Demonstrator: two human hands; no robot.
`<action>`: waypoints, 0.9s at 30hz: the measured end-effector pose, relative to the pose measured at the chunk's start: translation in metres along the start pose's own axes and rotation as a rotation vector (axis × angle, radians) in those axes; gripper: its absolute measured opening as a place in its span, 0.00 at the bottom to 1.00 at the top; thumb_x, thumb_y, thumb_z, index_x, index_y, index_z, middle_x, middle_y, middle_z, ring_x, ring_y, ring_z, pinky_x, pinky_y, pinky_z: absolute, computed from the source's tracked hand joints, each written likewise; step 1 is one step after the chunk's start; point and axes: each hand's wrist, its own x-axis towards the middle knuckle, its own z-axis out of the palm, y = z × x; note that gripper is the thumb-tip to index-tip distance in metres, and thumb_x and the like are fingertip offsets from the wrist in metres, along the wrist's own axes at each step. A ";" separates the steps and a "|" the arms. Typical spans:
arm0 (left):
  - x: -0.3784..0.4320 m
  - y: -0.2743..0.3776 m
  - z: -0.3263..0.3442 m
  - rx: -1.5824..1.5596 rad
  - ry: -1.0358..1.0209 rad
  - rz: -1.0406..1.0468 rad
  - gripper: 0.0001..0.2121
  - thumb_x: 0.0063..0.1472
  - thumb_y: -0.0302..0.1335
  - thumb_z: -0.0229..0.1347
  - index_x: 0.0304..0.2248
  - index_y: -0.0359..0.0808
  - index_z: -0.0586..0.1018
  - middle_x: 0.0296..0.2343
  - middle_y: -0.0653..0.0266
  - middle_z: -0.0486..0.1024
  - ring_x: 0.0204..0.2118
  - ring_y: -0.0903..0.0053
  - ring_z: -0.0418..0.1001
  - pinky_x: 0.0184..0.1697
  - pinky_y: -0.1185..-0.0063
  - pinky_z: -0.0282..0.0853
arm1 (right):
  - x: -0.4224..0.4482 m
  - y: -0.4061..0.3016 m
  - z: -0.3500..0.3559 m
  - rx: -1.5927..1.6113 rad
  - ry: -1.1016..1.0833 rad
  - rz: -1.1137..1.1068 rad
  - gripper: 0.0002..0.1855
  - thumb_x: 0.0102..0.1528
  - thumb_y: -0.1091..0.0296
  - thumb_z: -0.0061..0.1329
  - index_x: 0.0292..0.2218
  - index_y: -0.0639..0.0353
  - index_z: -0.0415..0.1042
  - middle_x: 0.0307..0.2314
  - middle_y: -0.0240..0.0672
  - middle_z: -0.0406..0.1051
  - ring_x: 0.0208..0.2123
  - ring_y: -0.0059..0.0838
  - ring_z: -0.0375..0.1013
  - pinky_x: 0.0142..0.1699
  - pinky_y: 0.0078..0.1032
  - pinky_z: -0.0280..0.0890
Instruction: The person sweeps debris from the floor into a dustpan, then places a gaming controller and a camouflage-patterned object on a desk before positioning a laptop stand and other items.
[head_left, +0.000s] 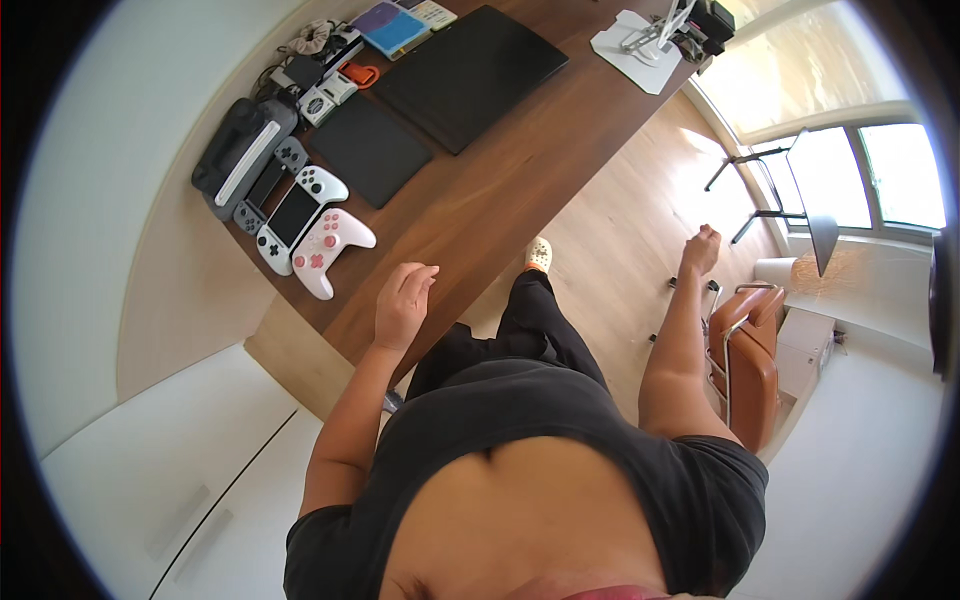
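My left hand (405, 304) hovers at the near edge of the dark wooden desk (465, 217), its fingers loosely bent and nothing in them. Closest to it lies a white game controller with pink buttons (330, 247). Beside that are a white handheld console with grips (296, 217) and a grey handheld console (266, 187). My right hand (703, 250) hangs in the air over the floor, well away from the desk. Its fingers are curled, and whether they close fully is hard to see. No object shows in it.
On the desk are a black laptop (472, 75), a black pad (371, 150), a dark carrying case (244, 146), a blue-purple book (390, 28) and a white stand (637, 52). A brown chair (750, 367) stands at right, a folding table (814, 202) by the window. White cabinets (172, 465) line the left.
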 end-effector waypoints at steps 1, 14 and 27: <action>0.012 0.005 0.004 0.060 -0.052 -0.019 0.05 0.53 0.23 0.56 0.31 0.35 0.76 0.28 0.63 0.72 0.30 0.72 0.72 0.36 0.72 0.67 | -0.016 -0.030 0.007 -0.091 -0.133 0.037 0.25 0.57 0.56 0.40 0.56 0.42 0.54 0.40 0.45 0.71 0.46 0.47 0.66 0.47 0.37 0.62; 0.180 0.121 0.189 -0.046 -0.266 -0.035 0.05 0.50 0.23 0.56 0.30 0.37 0.78 0.34 0.64 0.72 0.33 0.70 0.72 0.36 0.75 0.68 | 0.265 -0.187 0.122 0.079 -0.070 -0.639 0.14 0.52 0.63 0.45 0.40 0.52 0.73 0.47 0.34 0.62 0.49 0.39 0.62 0.51 0.32 0.60; 0.216 0.132 0.237 -0.069 -0.335 -0.309 0.03 0.52 0.21 0.55 0.29 0.35 0.78 0.32 0.62 0.73 0.31 0.70 0.73 0.33 0.78 0.69 | 0.405 -0.264 0.158 -0.417 0.174 -0.943 0.13 0.53 0.61 0.44 0.41 0.47 0.71 0.39 0.29 0.71 0.50 0.31 0.62 0.61 0.40 0.43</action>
